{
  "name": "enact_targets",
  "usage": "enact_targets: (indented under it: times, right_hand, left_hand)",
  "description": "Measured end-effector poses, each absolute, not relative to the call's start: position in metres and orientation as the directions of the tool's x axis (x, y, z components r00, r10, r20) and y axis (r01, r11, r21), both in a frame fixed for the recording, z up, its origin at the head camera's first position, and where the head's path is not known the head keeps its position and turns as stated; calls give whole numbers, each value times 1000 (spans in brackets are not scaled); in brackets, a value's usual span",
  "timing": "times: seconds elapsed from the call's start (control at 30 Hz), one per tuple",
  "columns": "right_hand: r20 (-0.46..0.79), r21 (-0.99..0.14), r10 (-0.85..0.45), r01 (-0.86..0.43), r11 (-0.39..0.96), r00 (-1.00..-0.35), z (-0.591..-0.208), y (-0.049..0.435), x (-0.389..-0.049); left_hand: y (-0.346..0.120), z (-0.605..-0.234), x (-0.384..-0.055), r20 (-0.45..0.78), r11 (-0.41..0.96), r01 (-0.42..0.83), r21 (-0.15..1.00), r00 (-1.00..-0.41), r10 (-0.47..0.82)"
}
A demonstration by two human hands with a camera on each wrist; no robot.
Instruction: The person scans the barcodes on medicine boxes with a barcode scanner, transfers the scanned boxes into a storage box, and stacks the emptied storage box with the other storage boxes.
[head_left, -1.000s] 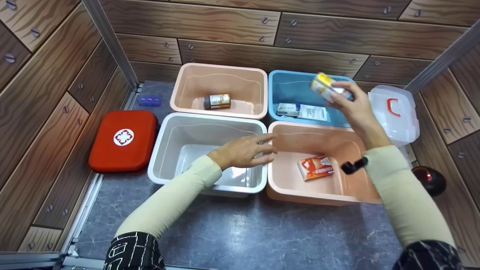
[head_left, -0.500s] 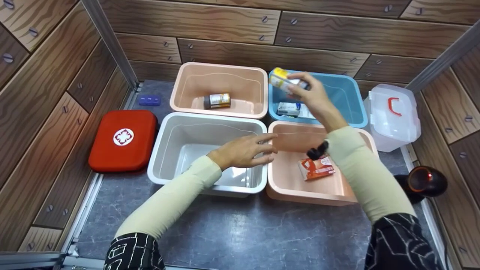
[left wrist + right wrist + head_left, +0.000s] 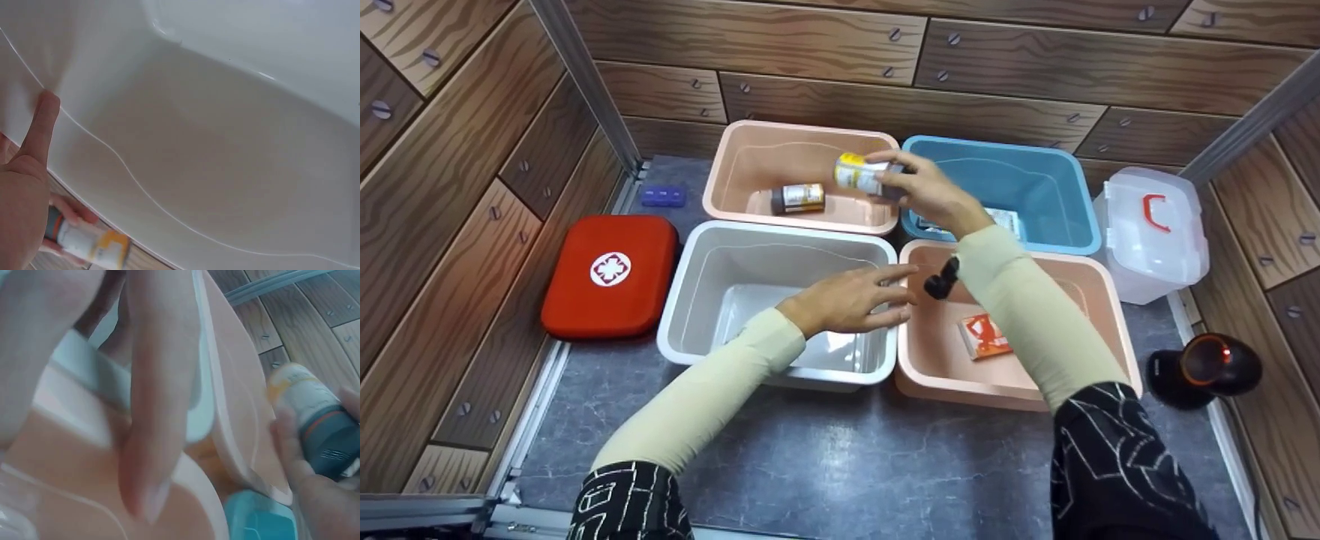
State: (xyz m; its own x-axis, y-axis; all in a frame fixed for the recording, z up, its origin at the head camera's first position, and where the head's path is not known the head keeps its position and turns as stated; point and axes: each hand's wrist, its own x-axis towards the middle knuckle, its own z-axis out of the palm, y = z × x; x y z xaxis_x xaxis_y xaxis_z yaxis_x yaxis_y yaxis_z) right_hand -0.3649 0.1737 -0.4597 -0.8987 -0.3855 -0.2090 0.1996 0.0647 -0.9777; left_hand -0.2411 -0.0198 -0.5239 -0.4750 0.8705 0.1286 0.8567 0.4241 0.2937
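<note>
In the head view my right hand (image 3: 931, 193) grips a white-and-yellow pill bottle (image 3: 855, 174) with a dark cap. The hand is over the right part of the back-left peach bin (image 3: 720, 161), holding the bottle on its side. A similar dark-capped bottle (image 3: 802, 198) lies inside that bin. My left hand (image 3: 851, 301), its fingers extended, is at the right rim of the grey bin (image 3: 679, 300). In the left wrist view one straight digit shows against that bin's inner wall. The right wrist view shows the gripped bottle (image 3: 309, 399) with its dark ribbed cap.
A blue bin (image 3: 1084, 202) stands at the back right, with packets inside. The front-right peach bin (image 3: 1114, 315) holds an orange-and-white box (image 3: 982, 336). A red first-aid case (image 3: 585, 300), purple pill organizer (image 3: 663, 196), clear lidded box (image 3: 1155, 240) and black scanner-like device (image 3: 1204, 371) stand around.
My right hand has carried the bottle leftward from above the blue bin to above the back-left peach bin. My left hand has stayed at the grey bin's rim.
</note>
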Motion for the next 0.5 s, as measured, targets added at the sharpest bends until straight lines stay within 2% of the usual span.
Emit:
enact_targets:
  times: [0.13, 0.27, 0.37, 0.5]
  right_hand:
    - [-315, -948, -414, 257, 190, -854, -467, 158, -370]
    - [-364, -923, -415, 264, 279, -834, -470, 146, -372]
    - [-372, -918, -412, 264, 297, -832, -472, 138, -372]
    - [-326, -942, -442, 246, 228, -836, -476, 136, -372]
  left_hand:
    - [-19, -524, -241, 112, 426, 857, 291, -473, 874]
    - [-19, -523, -242, 96, 439, 849, 296, -483, 870]
    - [-20, -523, -242, 96, 444, 846, 296, -488, 867]
    - [-21, -524, -243, 117, 426, 854, 299, -476, 872]
